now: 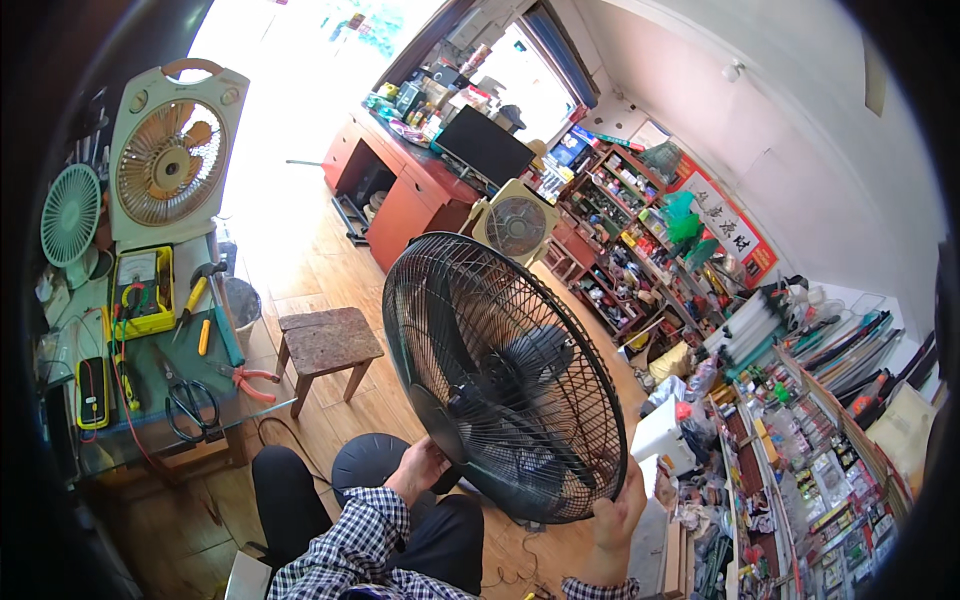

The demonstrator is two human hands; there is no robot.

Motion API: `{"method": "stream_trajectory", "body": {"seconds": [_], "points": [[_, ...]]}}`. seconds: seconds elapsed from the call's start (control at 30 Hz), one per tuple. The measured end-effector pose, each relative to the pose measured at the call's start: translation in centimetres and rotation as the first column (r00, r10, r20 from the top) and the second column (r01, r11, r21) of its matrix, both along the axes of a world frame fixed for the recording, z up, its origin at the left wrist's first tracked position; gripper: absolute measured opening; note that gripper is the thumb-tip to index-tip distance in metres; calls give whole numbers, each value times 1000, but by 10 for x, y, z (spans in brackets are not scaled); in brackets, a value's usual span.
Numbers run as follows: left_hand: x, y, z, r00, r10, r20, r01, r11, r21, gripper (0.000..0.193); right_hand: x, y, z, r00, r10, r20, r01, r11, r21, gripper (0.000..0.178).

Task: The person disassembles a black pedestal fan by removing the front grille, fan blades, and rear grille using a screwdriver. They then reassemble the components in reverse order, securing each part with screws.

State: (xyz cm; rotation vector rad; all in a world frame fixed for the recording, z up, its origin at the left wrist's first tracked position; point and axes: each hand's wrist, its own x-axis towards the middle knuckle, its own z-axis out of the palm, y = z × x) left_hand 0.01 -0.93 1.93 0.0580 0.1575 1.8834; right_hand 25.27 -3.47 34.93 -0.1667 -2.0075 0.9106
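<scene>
A large black electric fan (510, 385) with a round wire cage is tilted in front of me, above my lap. Dark blades show through the wires. My left hand (420, 468) is closed on the fan's lower left side, close to the round centre plate of the cage; some of its fingers are hidden. At the lower right, my right hand (622, 508) grips the cage's rim, thumb on the near side. Below the fan, a round black base (368, 462) rests between my legs, partly covered by my sleeve.
On the left, a glass-topped table (235, 408) carries a hammer (198, 292), scissors (188, 400), pliers (248, 380) and a yellow-cased multimeter (145, 290). A wooden stool (330, 340) stands beyond my knees. Crowded shelves (800, 480) line the right; a red desk (415, 215) stands behind.
</scene>
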Motion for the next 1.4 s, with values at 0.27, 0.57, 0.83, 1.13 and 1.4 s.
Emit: {"method": "stream_trajectory", "body": {"seconds": [0.27, 0.57, 0.83, 1.13, 1.4], "points": [[-22, -22, 16, 998, -26, -60, 20, 994, -108, 40, 7, 6, -13, 994, -56, -90, 51, 997, -54, 78], [-72, -59, 35, 953, 74, -293, -151, 957, -249, 41, -2, 11, -20, 979, 96, -182, -100, 995, -9, 77], [-84, -93, 73, 815, 187, -549, -427, 834, -350, 27, -2, 35, -25, 952, 293, -86, -281, 951, 130, 86], [-83, -173, 221, -28, 528, -849, -961, 219, 168, 21, -18, 58, -4, 910, 413, -14, -368, 824, 430, 91], [-73, -218, 366, -648, 232, -725, -698, 199, 688, 25, -32, 69, 6, 830, 557, 24, -506, 734, 453, 88]]}}
